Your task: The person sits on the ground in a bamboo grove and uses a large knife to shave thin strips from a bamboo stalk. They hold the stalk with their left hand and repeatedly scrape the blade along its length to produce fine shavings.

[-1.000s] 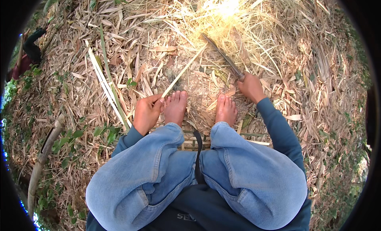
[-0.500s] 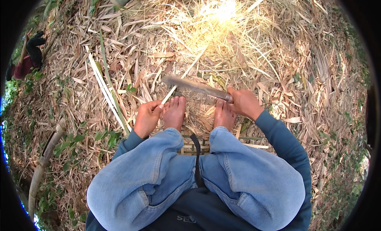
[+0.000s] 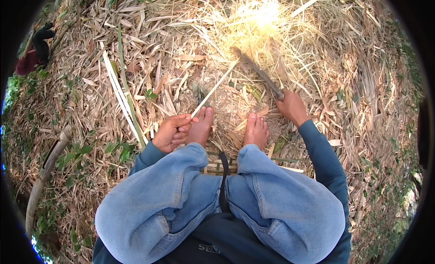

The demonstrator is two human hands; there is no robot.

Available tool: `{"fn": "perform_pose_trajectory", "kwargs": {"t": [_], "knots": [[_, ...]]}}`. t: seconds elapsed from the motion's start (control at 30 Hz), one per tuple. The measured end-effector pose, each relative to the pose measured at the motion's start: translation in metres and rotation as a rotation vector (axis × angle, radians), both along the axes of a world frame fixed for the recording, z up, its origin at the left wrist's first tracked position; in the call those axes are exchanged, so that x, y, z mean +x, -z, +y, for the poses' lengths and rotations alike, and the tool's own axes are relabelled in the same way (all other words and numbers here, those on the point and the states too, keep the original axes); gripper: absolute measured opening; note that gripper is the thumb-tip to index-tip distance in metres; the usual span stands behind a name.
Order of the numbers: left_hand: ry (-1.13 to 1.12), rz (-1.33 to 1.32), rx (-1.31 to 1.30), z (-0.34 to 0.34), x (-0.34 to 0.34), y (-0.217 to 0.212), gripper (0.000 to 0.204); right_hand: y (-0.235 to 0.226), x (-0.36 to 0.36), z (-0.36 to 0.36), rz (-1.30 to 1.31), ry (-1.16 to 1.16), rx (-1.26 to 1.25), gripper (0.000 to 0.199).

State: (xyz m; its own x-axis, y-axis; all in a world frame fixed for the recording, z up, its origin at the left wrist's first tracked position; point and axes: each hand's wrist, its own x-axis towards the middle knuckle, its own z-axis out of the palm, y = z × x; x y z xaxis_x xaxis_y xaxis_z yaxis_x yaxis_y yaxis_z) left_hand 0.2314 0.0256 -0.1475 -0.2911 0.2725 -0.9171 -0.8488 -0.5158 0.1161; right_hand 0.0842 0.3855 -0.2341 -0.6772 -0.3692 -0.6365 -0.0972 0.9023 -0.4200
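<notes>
Between the fingertips of my left hand (image 3: 173, 132) is the near end of a pale, thin bamboo strip (image 3: 215, 88), which slants away to the upper right. My right hand (image 3: 292, 107) is wrapped round the handle of a machete (image 3: 260, 73). Its long dark blade points away and to the left, and the blade's tip lies close to the strip's far end; I cannot tell whether they touch. My bare feet (image 3: 256, 129) rest on the ground between the two hands.
Several long pale and green strips (image 3: 118, 89) lie on the left. A heap of fine shavings (image 3: 258, 26) sits in bright sun at the far side. Dry leaves cover the ground. A curved branch (image 3: 43, 180) stands at left; another person (image 3: 36, 51) is at the far left.
My right hand has swung the machete away and to the right, from across the strip's near part to its far end. My left hand has turned, still pinching the strip.
</notes>
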Motion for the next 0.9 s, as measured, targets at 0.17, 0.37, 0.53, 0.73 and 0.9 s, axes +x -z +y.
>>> {"fn": "perform_pose_trajectory", "kwargs": {"t": [0.17,0.37,0.53,0.73,0.9], "knots": [[-0.145,-0.074,0.199,-0.002,0.011,0.013,0.019,-0.036,0.009,-0.017,-0.032,-0.473,0.045,0.022],[-0.132,-0.065,0.157,-0.004,0.005,0.007,0.018,-0.009,-0.011,-0.002,0.002,-0.125,0.047,0.02],[0.168,0.078,-0.134,0.006,0.003,0.0,0.019,-0.018,0.0,-0.009,0.022,-0.251,0.023,0.026],[0.209,0.122,-0.203,0.003,0.0,-0.005,0.017,-0.028,-0.003,-0.028,-0.024,-0.21,0.003,0.026],[0.193,0.105,-0.207,0.001,0.004,-0.013,0.017,-0.006,-0.019,-0.008,0.097,-0.242,0.11,0.022]]}}
